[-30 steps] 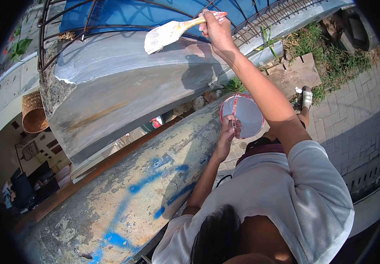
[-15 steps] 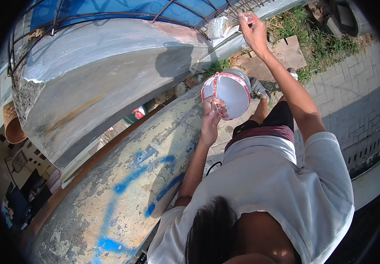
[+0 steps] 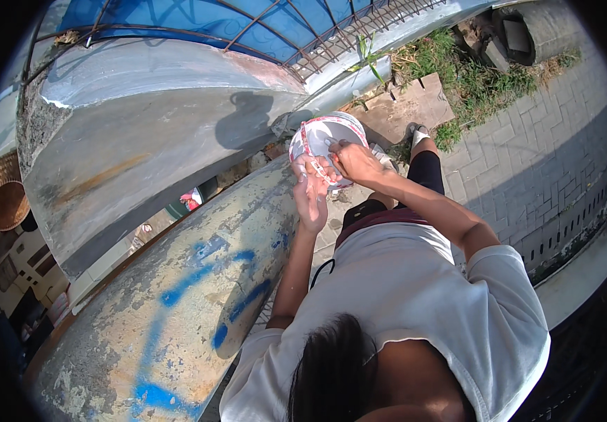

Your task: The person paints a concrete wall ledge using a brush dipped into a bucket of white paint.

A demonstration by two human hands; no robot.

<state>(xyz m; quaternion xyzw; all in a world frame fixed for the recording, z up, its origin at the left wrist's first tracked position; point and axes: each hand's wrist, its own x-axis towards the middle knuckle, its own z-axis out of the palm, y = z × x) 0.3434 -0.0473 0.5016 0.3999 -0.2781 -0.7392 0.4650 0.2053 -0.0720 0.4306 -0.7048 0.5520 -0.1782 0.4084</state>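
A white bucket [image 3: 349, 126] with a red-marked rim hangs before me, tilted so its pale inside shows. My left hand [image 3: 310, 193] is closed on the bucket's red-and-white handle [image 3: 305, 137] at the near left side, fingers curled. Across the mouth of the bucket reaches my right hand [image 3: 357, 165], its fingers bent and pressed together over the inside. What those fingers grip is hidden. Both hands are close together, the right just beside the left.
A grey concrete ledge [image 3: 156, 148] runs along the left under a rusty wire grid [image 3: 261, 42] and blue sheet. Below it lies a rounded, blue-painted mass [image 3: 198, 281]. A flat brown slab [image 3: 409, 109], grass [image 3: 472, 84] and paving [image 3: 528, 148] lie to the right.
My right hand has come down from the wire grid to the bucket. The white, red-marked thing near it there no longer shows. The view has shifted slightly; the left hand keeps the handle.
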